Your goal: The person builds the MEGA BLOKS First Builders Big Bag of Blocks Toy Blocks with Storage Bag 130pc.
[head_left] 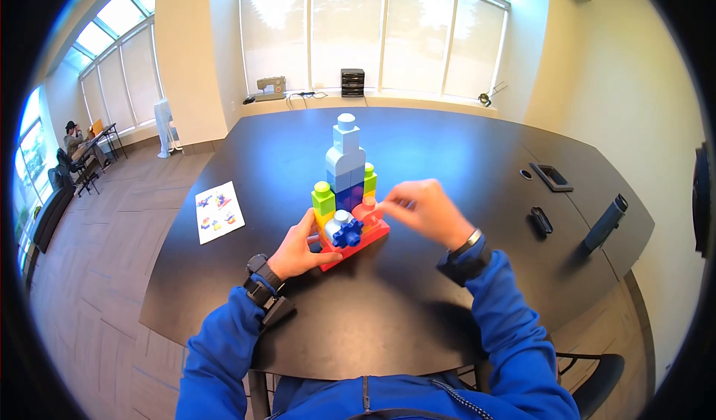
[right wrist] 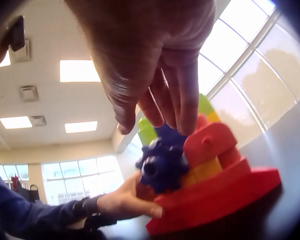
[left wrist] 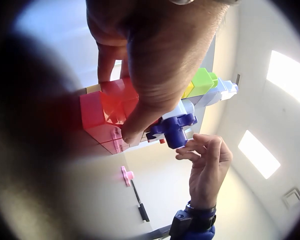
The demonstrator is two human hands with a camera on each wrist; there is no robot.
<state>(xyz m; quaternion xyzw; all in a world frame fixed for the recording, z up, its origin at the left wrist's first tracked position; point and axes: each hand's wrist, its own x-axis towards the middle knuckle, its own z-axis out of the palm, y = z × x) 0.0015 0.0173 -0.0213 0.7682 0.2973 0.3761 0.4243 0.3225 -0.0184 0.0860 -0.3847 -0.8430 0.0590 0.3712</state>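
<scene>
A block tower stands on a red base (head_left: 356, 251): light blue blocks (head_left: 346, 138) on top, dark blue beneath, green and yellow at the sides. A dark blue gear (head_left: 347, 234) (left wrist: 175, 131) (right wrist: 163, 166) faces front, beside a rounded red block (head_left: 368, 210) (right wrist: 210, 141). My left hand (head_left: 298, 252) (left wrist: 150, 55) (right wrist: 130, 199) grips the base's left end, thumb in front. My right hand (head_left: 429, 211) (left wrist: 208, 167) (right wrist: 150, 60) is at the rounded red block, fingers extended with thumb apart; whether the fingertips touch it, I cannot tell.
A sheet with printed pictures (head_left: 219, 211) lies left on the dark table (head_left: 268, 144). To the right are a black case (head_left: 541, 221), a dark upright cylinder (head_left: 605, 225) and a table socket frame (head_left: 550, 178). A person (head_left: 73, 140) sits far left.
</scene>
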